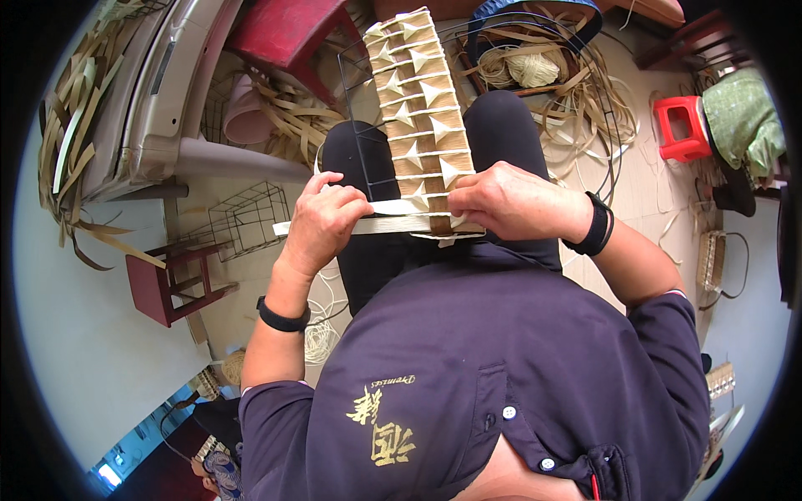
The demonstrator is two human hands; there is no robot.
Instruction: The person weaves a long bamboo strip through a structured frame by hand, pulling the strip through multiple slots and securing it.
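A long woven panel (413, 100) in tan and cream, with pointed folded tips along it, stands on a black wire frame (355, 108) over my lap. My left hand (324, 215) pinches a cream flat strip (393, 207) at the left of the panel's near end. A second cream strip (322, 226) runs under that hand, its loose end sticking out to the left. My right hand (493, 199) presses closed fingers on the panel's near right edge; what lies between its fingertips is hidden.
Tan strips (301, 117) and a red stool (288, 33) are ahead on the left. A ball of cream cord (535, 67) sits among strips ahead on the right. Further out stand a small red plastic stool (678, 127), a dark red wooden stool (171, 288) and a wire frame (251, 219).
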